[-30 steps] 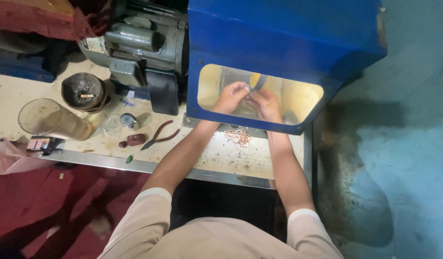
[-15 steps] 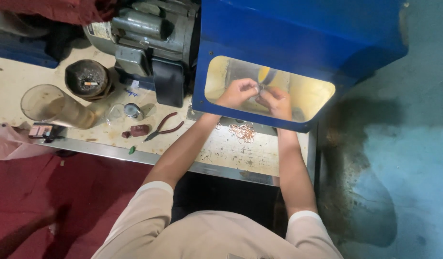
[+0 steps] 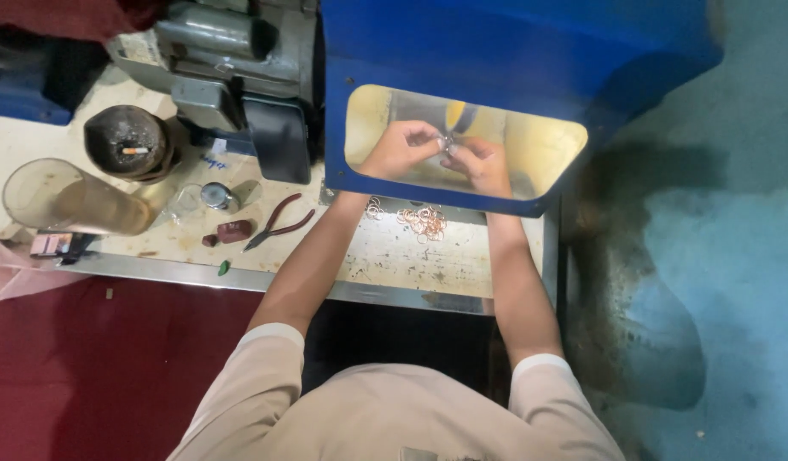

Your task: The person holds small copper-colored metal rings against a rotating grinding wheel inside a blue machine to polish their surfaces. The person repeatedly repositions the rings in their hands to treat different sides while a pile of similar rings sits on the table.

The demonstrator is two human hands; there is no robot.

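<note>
Evidently at the wheel: 2 hands on 1 small ring

Seen from the head camera, both hands worked inside the blue hood's (image 3: pixel 496 51) lit opening. Left hand (image 3: pixel 400 147) and right hand (image 3: pixel 482 164) met with fingers pinched narrow on a small metal ring (image 3: pixel 446 142); more copper rings (image 3: pixel 421 220) lay heaped on the bench (image 3: pixel 394 260) below. Judged mid-polish, the next move would call for steady pressure and a firm pinch.

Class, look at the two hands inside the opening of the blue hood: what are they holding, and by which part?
Both the left hand and the right hand pinch a small shiny metal piece between their fingertips; too small to tell which part.
</note>
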